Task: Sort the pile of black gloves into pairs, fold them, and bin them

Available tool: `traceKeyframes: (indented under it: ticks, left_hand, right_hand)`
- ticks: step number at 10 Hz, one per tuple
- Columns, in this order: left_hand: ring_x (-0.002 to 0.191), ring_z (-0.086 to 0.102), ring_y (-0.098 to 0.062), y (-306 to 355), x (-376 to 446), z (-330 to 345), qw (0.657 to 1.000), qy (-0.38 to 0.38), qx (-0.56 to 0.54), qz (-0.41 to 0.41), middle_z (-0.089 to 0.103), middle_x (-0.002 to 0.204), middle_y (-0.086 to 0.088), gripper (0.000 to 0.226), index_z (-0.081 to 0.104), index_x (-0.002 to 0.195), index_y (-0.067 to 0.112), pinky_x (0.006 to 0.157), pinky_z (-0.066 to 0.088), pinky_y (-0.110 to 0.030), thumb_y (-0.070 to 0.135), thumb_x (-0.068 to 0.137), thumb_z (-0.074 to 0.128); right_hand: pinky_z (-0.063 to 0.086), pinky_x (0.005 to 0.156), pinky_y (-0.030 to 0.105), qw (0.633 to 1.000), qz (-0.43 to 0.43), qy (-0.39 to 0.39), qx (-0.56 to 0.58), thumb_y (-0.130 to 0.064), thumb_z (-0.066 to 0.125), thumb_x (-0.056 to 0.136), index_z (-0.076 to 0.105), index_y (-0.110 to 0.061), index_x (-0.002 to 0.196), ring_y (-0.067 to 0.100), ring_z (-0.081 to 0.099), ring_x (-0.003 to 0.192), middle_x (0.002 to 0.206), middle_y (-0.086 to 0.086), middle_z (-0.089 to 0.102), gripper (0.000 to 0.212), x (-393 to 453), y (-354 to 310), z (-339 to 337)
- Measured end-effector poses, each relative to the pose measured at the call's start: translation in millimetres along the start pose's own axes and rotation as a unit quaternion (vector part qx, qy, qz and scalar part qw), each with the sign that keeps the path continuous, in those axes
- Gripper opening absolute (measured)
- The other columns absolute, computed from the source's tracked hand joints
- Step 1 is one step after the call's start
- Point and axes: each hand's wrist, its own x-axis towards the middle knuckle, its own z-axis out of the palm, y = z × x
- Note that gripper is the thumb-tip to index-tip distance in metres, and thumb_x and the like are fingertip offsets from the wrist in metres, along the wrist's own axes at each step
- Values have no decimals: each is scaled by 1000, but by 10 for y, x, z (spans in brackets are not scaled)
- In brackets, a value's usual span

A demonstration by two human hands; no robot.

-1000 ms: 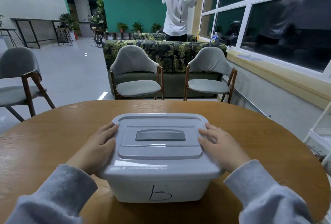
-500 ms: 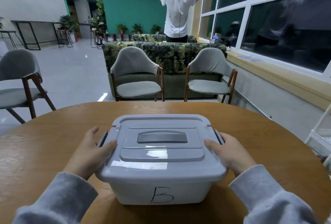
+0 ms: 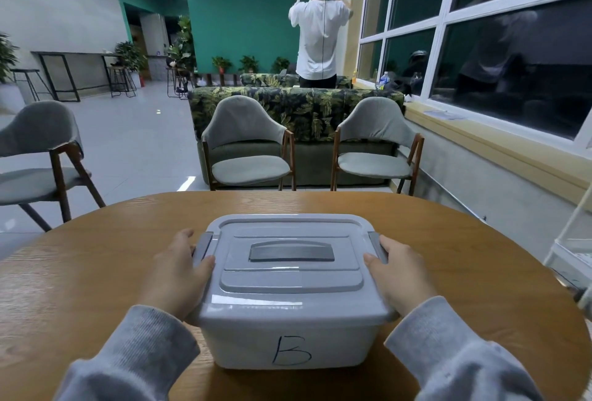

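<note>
In the head view, a grey lidded bin [image 3: 290, 291] marked "B" is seen standing on the round wooden surface [image 3: 96, 259], near its front edge. The left side latch [image 3: 202, 248] is gripped by the left hand [image 3: 177, 275], thumb on the lid; the right side latch [image 3: 377, 246] is gripped likewise by the right hand [image 3: 402, 275]. No gloves are visible. Bare wood lies on all sides of the bin. Two grey chairs [image 3: 248, 147] are set beyond the far edge, a third at the left, a white rack [image 3: 573, 240] at the right.
</note>
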Motion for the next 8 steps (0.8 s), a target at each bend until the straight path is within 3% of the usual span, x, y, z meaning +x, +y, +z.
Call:
traceKeyframes:
  ticks: [1, 2, 3, 4, 5, 6, 7, 8]
  left_hand:
    - [124, 47, -30, 6, -19, 39, 1000, -11, 13, 13, 45, 141, -10, 65, 17, 147, 21, 102, 41, -46, 22, 93, 54]
    - [144, -13, -24, 9, -47, 78, 992, 17, 113, 50, -15, 157, 0, 71, -17, 145, 32, 114, 1, -51, 28, 99, 37]
    - [125, -46, -13, 1, -16, 85, 979, 33, 186, 78, -54, 133, 13, 69, -41, 127, 41, 108, -17, -55, 49, 97, 21]
    - [122, -46, -7, -54, 60, 95, 978, -11, 189, 85, -57, 123, 22, 67, -46, 117, 46, 108, -16, -55, 70, 83, 6]
    - [124, -40, -1, -37, 123, 93, 980, -39, 169, 93, -48, 129, 27, 66, -41, 116, 55, 109, -15, -53, 82, 71, -1]
    - [127, -31, 2, 13, 294, 109, 983, -65, 145, 94, -32, 142, 25, 60, -29, 117, 58, 111, -10, -52, 75, 77, 12]
    - [127, -25, 10, 108, 499, 161, 985, -86, 111, 104, -23, 135, 40, 63, -15, 119, 65, 114, -5, -46, 88, 67, 14]
    - [137, -7, 8, -140, 845, 295, 983, -132, 83, 92, -2, 140, 42, 78, 9, 128, 64, 114, 10, -39, 87, 57, 33]
  right_hand:
    - [51, 74, 30, 1000, -9, -3, 4, -24, 48, 97, 51, -25, 123, 11, 57, 86, 92, -12, 57, 26, -39, -35, 4]
    - [39, 102, 34, 999, -29, -34, -17, -21, 40, 100, 18, -26, 148, 17, 38, 131, 143, -7, 39, 53, -65, -53, 17]
    - [11, 116, 33, 994, -64, -75, -50, -31, 31, 102, 0, -29, 150, 11, 4, 145, 157, -13, 4, 58, -32, -31, 8]
    - [11, 113, 26, 991, -71, -110, -9, -36, 34, 101, 5, -27, 150, 5, 8, 143, 156, -16, 7, 58, 27, 16, -3]
    - [12, 113, 25, 991, -74, -108, 22, -31, 37, 101, 10, -28, 150, 1, 10, 141, 155, -18, 10, 56, 136, 31, -3]
    - [12, 114, 23, 991, -78, -103, 38, -28, 37, 101, 15, -29, 149, -3, 11, 139, 153, -22, 12, 53, 338, 29, 28]
    - [12, 115, 21, 989, -92, -95, 63, -27, 39, 100, 21, -31, 147, -11, 13, 134, 149, -28, 15, 51, 663, 89, 107]
    - [12, 105, 4, 986, -104, -101, 85, -30, 46, 96, 27, -40, 141, -26, 14, 126, 138, -43, 16, 50, 917, 133, 148]
